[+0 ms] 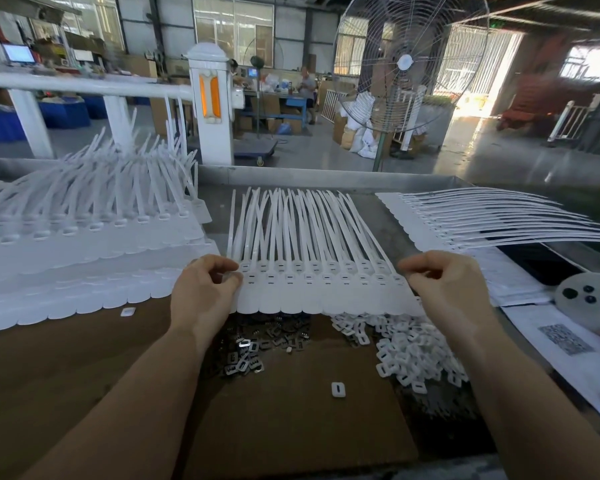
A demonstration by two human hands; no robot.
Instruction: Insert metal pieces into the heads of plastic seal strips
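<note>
Pinching each end of the seal strip row (321, 289) with left hand (201, 289) and right hand (447, 289), best laid flat just beyond the metal pieces (253, 344), slots up.

White seal strips and loose metal pieces.
A joined row of seal strips (312, 271) lies flat, slotted heads nearest, tails fanning away; metal pieces (253, 344) lie heaped beneath its near edge.

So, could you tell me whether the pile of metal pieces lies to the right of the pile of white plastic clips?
No, the metal pieces lie left of the white plastic clips, both on the cardboard.
</note>
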